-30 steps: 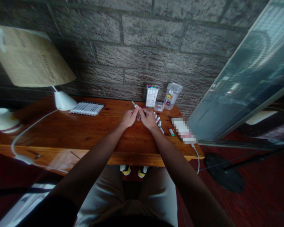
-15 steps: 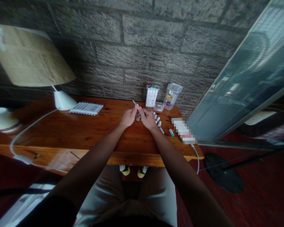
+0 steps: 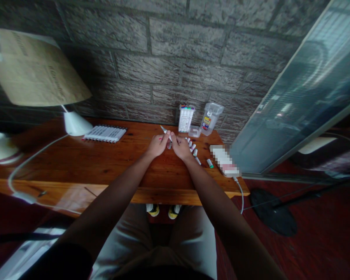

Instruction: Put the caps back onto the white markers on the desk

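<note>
My left hand (image 3: 158, 145) and my right hand (image 3: 179, 146) meet above the table, thumbs close together, both closed on a slim white marker (image 3: 164, 129). One end of it points up and to the left; the rest is hidden by my fingers. A small pale piece shows just below the thumbs, too small to name. Beside my right hand lie several short white caps (image 3: 195, 152). Farther right rests another white cap with a green end (image 3: 210, 163). On the left a row of white markers (image 3: 105, 133) lies side by side.
Near the wall stand a clear case of markers (image 3: 185, 119), a clear box (image 3: 210, 119) and a clear lid (image 3: 194, 132). A blurred-out device (image 3: 225, 160) with a cable lies at the wooden table's (image 3: 116, 161) right end. A lamp (image 3: 77, 125) and white cup (image 3: 0, 149) are at left.
The whole view has shifted slightly. More of the marker shows beyond my left thumb, and both hands stay together in nearly the same place.
</note>
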Demonstrator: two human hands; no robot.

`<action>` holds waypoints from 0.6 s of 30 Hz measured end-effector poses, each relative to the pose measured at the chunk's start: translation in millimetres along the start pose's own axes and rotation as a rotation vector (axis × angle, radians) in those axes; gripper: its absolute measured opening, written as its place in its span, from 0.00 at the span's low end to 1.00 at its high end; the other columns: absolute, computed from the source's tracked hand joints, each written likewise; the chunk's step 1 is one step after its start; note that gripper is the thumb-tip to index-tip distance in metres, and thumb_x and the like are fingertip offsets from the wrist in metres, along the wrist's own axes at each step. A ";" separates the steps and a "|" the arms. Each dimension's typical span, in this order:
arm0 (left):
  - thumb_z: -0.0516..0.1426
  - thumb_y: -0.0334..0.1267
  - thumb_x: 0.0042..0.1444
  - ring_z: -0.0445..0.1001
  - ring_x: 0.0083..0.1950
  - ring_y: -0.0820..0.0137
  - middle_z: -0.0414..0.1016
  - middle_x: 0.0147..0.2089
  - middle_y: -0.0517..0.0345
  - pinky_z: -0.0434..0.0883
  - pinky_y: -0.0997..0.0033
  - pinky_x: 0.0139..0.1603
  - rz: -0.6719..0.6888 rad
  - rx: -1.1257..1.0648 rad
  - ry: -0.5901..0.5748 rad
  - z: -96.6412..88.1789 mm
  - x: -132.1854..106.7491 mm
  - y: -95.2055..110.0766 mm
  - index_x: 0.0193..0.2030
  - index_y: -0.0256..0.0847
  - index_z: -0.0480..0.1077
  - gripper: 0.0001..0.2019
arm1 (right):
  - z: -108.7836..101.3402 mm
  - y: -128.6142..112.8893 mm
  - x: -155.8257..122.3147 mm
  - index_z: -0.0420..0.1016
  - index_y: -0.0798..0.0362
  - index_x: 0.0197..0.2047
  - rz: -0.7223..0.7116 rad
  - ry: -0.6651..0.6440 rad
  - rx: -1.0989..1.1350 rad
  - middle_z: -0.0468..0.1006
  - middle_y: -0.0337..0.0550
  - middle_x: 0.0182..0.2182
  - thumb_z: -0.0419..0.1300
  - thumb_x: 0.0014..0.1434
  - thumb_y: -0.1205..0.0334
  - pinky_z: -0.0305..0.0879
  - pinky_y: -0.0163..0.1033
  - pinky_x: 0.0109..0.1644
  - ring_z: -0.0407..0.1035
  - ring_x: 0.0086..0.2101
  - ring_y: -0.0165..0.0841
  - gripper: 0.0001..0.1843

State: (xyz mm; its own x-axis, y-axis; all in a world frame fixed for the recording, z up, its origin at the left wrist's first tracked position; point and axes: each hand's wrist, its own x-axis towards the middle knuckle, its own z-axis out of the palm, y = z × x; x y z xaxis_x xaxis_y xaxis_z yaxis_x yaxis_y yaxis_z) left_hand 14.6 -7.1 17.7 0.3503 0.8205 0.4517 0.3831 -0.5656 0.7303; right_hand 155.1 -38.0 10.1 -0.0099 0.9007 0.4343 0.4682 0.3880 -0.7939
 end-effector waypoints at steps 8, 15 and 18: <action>0.39 0.66 0.67 0.76 0.29 0.66 0.73 0.19 0.54 0.70 0.70 0.35 -0.044 -0.015 -0.020 -0.1 1.7 -1.6 0.18 0.44 0.67 0.37 | 1.0 -0.6 0.0 0.71 0.51 0.26 -0.026 0.062 -0.080 0.78 0.42 0.26 0.40 0.67 0.30 0.65 0.34 0.40 0.72 0.30 0.30 0.38; 0.41 0.58 0.70 0.77 0.29 0.67 0.73 0.19 0.54 0.71 0.70 0.37 -0.054 -0.040 -0.010 0.8 2.2 -5.0 0.18 0.43 0.68 0.34 | 0.1 -2.9 -1.3 0.72 0.50 0.25 -0.032 0.043 -0.044 0.78 0.41 0.25 0.41 0.68 0.30 0.65 0.34 0.40 0.72 0.29 0.30 0.38; 0.41 0.57 0.70 0.77 0.29 0.68 0.73 0.20 0.55 0.71 0.70 0.37 -0.050 -0.042 -0.015 1.0 2.0 -4.5 0.18 0.43 0.67 0.34 | -0.4 -4.0 -1.5 0.71 0.50 0.24 -0.035 0.042 -0.032 0.78 0.41 0.25 0.41 0.68 0.30 0.65 0.35 0.41 0.72 0.29 0.30 0.38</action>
State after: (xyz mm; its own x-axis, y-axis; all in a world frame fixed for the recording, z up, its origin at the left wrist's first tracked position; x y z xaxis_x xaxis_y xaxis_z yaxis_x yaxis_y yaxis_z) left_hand 14.4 -3.0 14.8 0.3445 0.8463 0.4063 0.3649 -0.5195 0.7727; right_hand 153.5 -41.0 12.8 0.0101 0.8774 0.4796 0.4963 0.4120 -0.7642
